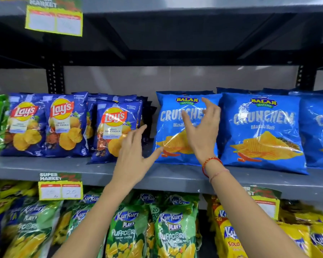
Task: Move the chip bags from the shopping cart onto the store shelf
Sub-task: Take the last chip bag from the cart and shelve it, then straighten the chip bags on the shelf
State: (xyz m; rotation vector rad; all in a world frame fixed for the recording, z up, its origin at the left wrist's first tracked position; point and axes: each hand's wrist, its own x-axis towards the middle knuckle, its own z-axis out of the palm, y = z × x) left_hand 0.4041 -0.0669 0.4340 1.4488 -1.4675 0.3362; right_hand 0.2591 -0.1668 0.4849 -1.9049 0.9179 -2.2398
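A light blue Crunchem chip bag (171,131) stands upright on the grey middle shelf (101,171). My right hand (201,129) hovers in front of its right half, fingers spread, holding nothing. My left hand (134,155) is open just left of the bag's lower corner, thumb tip near the bag, with no grip on it. A second Crunchem bag (263,131) stands beside it on the right, and a third (319,131) is cut off at the frame edge. The shopping cart is out of view.
Dark blue Lay's bags (63,123) fill the shelf's left part, with a narrow gap before the Crunchem bags. Green Kurkure Puffcorn bags (173,231) and yellow Kurkure bags (231,237) fill the shelf below. Price tags (61,188) hang from the shelf edges.
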